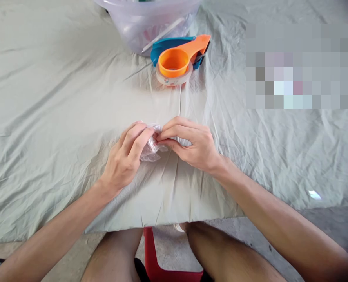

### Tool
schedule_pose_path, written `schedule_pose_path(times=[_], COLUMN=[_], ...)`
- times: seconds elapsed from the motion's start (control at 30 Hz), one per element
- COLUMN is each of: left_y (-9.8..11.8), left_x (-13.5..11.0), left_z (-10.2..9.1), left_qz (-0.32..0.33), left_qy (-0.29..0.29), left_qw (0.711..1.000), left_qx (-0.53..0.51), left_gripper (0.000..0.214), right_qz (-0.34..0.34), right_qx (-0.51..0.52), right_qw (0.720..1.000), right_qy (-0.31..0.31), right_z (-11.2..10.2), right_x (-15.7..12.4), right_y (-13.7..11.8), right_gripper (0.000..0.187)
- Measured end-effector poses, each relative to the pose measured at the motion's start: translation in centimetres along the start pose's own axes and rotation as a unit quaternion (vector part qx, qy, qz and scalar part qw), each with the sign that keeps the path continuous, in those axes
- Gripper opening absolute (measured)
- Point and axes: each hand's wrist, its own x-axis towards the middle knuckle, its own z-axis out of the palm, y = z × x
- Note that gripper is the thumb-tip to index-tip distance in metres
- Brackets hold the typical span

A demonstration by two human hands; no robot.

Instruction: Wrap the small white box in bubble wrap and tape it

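Head view: the clear plastic bundle [150, 152] is between my two hands, over the near part of the cloth-covered desk [59, 113]. My left grip [121, 158] is closed around its left side, covering more of it and so nearer. My right grip [195, 143] comes from the right, thumb and fingertips pinching its upper right edge. Crumpled film hides any long axis; I cannot tell it.

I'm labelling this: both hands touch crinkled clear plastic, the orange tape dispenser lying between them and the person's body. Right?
No: the head view shows the orange tape dispenser beyond the left hand and right hand; both touch crinkled clear plastic.
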Motion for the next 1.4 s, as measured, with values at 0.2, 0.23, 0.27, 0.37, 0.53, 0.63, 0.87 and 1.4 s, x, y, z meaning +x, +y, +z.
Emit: schedule_pose_path(times=[0.2,0.23,0.27,0.37,0.53,0.63,0.87,1.4], left_y=[-0.2,-0.1,-0.1,0.0,0.2,0.1,-0.6,-1.3], left_x=[-0.1,-0.1,-0.1,-0.1,0.0,0.0,0.2,1.6], left_z=[-0.1,-0.1,-0.2,-0.2,-0.2,0.0,0.3,0.1], left_qz=[0.028,0.028,0.024,0.006,-0.021,-0.058,-0.155,-0.353], left_qy=[-0.016,-0.017,-0.02,-0.027,-0.029,-0.021,-0.008,-0.03], left_qw=[0.999,0.999,0.999,1.0,0.999,0.998,0.985,0.902], left_qx=[0.015,0.014,0.011,-0.006,-0.008,-0.026,-0.076,-0.248], left_gripper=[0.056,0.057,0.057,0.055,0.059,0.06,0.055,0.051], right_qz=[0.027,0.023,0.02,0.016,0.004,-0.014,-0.03,-0.104], right_qx=[0.027,0.028,0.028,0.032,0.022,0.008,-0.058,-0.124], right_qw=[0.998,0.998,0.998,0.998,0.999,1.0,0.998,0.984], right_qy=[-0.047,-0.053,-0.056,-0.057,-0.043,-0.022,0.006,0.079], right_z=[0.1,0.1,0.2,0.3,0.5,0.6,0.4,0.1], right_x=[0.1,0.1,0.1,0.0,-0.2,-0.1,-0.1,-0.2], right_y=[0.6,0.7,0.7,0.8,1.1,1.1,0.5,0.0], right_gripper=[0.015,0.016,0.017,0.019,0.02,0.019,0.017,0.016])
